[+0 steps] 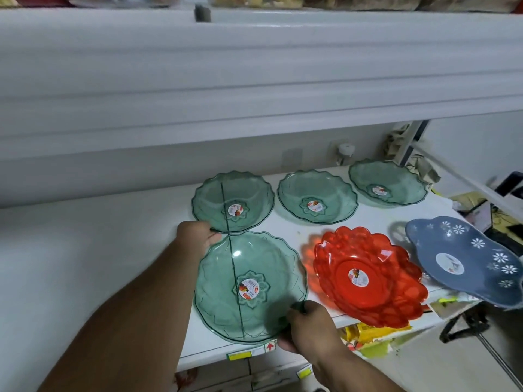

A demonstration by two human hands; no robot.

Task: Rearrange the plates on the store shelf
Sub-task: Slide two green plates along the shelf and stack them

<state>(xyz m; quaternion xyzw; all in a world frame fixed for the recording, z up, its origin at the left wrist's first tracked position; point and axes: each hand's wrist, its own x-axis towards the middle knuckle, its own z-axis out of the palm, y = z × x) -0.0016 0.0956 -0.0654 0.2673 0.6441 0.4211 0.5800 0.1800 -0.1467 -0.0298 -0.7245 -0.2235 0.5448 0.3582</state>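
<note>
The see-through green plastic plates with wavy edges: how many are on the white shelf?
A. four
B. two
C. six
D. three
A: three see-through green plastic plates sit in the back row, and a fourth lies at the front of the white shelf, held at its edges by the left hand and the right hand.

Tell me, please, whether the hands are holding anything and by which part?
Both hands hold the front green plate by its rim: the left hand at the far left edge, the right hand at the near right edge.
</note>
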